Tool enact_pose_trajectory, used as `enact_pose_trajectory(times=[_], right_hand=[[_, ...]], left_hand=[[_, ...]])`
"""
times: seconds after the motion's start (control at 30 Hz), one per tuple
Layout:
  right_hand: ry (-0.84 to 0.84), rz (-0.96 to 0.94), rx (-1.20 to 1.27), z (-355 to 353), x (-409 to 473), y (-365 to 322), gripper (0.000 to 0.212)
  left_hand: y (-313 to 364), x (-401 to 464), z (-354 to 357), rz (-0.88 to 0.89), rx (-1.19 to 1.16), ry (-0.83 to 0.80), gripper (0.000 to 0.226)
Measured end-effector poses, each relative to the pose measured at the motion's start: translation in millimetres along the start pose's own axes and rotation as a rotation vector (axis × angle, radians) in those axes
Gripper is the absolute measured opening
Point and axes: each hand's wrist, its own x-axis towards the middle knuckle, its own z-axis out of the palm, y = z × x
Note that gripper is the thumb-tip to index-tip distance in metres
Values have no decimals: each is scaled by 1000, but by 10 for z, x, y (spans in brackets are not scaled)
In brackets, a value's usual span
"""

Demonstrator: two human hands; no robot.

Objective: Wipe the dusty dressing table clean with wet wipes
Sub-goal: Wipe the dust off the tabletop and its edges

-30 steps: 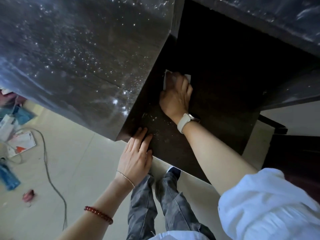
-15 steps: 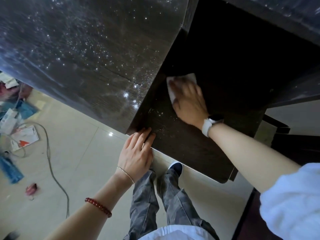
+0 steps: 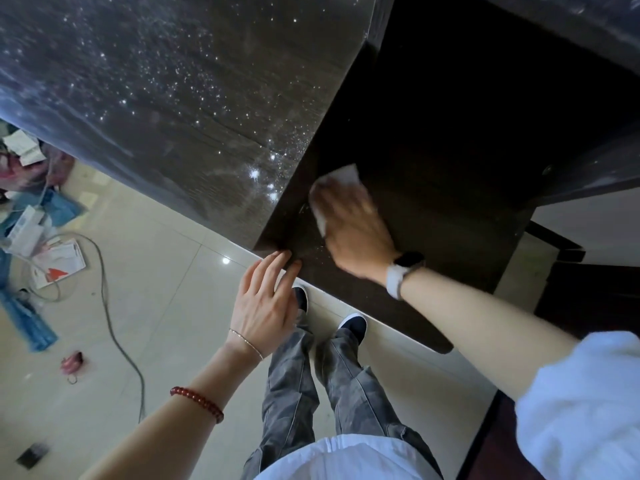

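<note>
Head cam: right hand (image 3: 353, 226) lay flat, fingers spread, pressing wet wipe (image 3: 341, 174) onto dark lower shelf of dressing table (image 3: 450, 150). Left hand (image 3: 265, 303) relaxed, fingertips touching shelf edge just beside right wrist. Dusty top panel (image 3: 173, 98) above left hand.

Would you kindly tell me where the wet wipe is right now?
In the head view, the wet wipe lies flat on the dark lower shelf of the dressing table, pressed under the right hand, just right of the dusty side panel.

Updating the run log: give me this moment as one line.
step: wiping lower shelf | right hand: presses wet wipe flat on shelf | left hand: fingertips rest on shelf edge | upper top: dusty
</note>
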Motion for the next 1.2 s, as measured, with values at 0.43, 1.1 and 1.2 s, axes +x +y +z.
enact_pose_trajectory(times=[0.43,1.1,1.2], right_hand=[[-74,197,42,93,-208,-644,61],[151,895,142,72,-1345,-84,59],[189,1029,138,68,-841,-227,59]], left_hand=[[-154,-213,-35,-140,79,-230,57],[-191,-133,-188,-98,-42,-284,57],[-182,-121,-188,-113,-60,-287,57]])
